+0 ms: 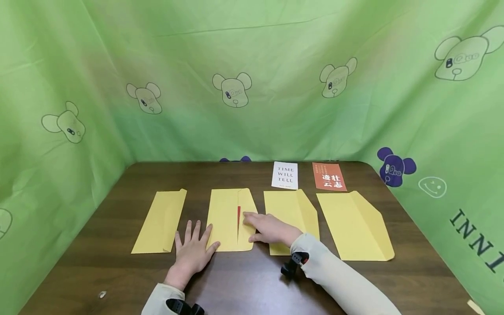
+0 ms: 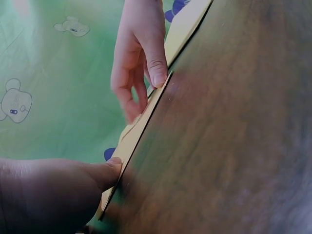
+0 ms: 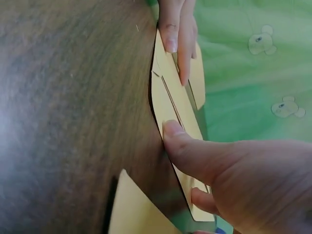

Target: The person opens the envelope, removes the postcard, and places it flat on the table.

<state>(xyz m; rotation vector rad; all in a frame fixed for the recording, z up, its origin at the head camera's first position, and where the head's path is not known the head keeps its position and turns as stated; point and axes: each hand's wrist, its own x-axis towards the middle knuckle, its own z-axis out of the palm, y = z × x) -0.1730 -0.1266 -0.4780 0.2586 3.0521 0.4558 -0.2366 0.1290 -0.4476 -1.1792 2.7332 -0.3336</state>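
A yellow envelope (image 1: 221,214), second from the left, lies on the table between my hands. Its flap (image 1: 247,201) is folded over along the right side, and a thin strip of red (image 1: 238,213) shows at the flap's edge. My left hand (image 1: 193,251) rests with fingers spread at the envelope's lower left, its thumb on the paper, as the left wrist view also shows. Across the flap, the fingertips and thumb of my right hand (image 1: 269,228) press down. In the right wrist view, the right thumb (image 3: 178,139) lies on the envelope near its front edge.
Another yellow envelope (image 1: 155,223) lies to the left. Two more, one partly under my right forearm (image 1: 283,203) and one farther right (image 1: 348,227), have flaps at their right sides. Behind them lie a white card (image 1: 285,175) and a red card (image 1: 330,177). Green cloth (image 1: 236,131) surrounds the table.
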